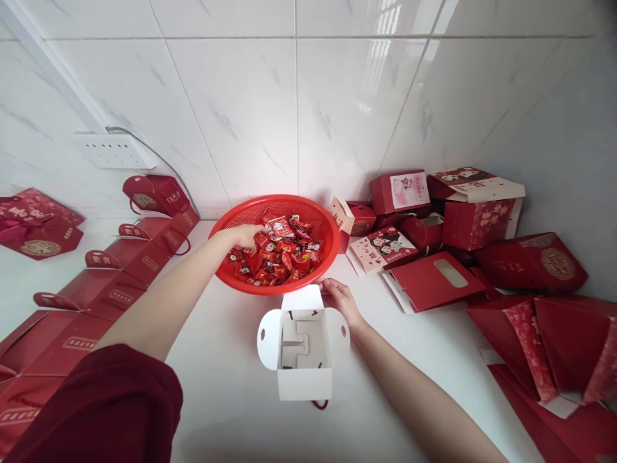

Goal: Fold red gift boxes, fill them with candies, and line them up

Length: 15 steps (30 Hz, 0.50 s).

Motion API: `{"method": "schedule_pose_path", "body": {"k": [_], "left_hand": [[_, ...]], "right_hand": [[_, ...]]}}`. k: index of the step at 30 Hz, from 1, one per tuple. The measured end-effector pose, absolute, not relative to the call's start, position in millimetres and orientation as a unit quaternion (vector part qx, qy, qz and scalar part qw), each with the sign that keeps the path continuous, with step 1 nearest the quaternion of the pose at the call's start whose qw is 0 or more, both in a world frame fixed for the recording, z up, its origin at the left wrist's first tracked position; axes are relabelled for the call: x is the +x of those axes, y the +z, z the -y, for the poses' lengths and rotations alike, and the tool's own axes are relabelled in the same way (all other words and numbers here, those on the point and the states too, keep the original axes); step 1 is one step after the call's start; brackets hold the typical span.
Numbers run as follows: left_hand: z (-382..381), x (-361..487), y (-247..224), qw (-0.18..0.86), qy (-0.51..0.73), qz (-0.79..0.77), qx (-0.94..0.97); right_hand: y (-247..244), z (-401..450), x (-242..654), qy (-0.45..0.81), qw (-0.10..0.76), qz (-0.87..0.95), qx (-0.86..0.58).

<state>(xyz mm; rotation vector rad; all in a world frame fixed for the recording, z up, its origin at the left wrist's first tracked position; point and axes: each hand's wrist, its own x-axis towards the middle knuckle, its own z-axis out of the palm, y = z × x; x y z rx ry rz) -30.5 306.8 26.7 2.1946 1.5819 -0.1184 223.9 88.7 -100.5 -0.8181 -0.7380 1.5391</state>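
Note:
My left hand (247, 236) reaches into a red plastic basket (334, 257) and touches the wrapped candies (282, 251) heaped there. Its thumb and index finger look apart over the candies, with the other fingers partly hidden. In front of the basket stands a small white-lined box (304, 384), its top open and flaps spread out. Inside, its interlocked bottom panels show, and a dark red cord pokes out underneath. Bent fingers of my right hand (340, 299) hold the box by its back flap, at the far right corner.
Red boxes (129, 292) with handles stand in a row on the left. Assorted red gift boxes (424, 281) are piled on the right. A power strip (114, 151) with a grey cable is on the tiled wall (250, 116) behind the white table (216, 392).

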Motion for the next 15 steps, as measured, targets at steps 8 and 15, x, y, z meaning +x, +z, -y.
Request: {"method": "schedule_pose_path", "body": {"k": [8,15], "left_hand": [[-306.5,-25.8,19.0,0.173,-0.05,-0.545,0.819],[-275.1,-21.1,55.0,0.11,-0.002,-0.53,0.841]], "right_hand": [[-101.0,-89.8,224.4,0.655,0.582,0.32,-0.361],[-95.9,-88.3,221.8,0.632,0.583,0.345,-0.375]]}}
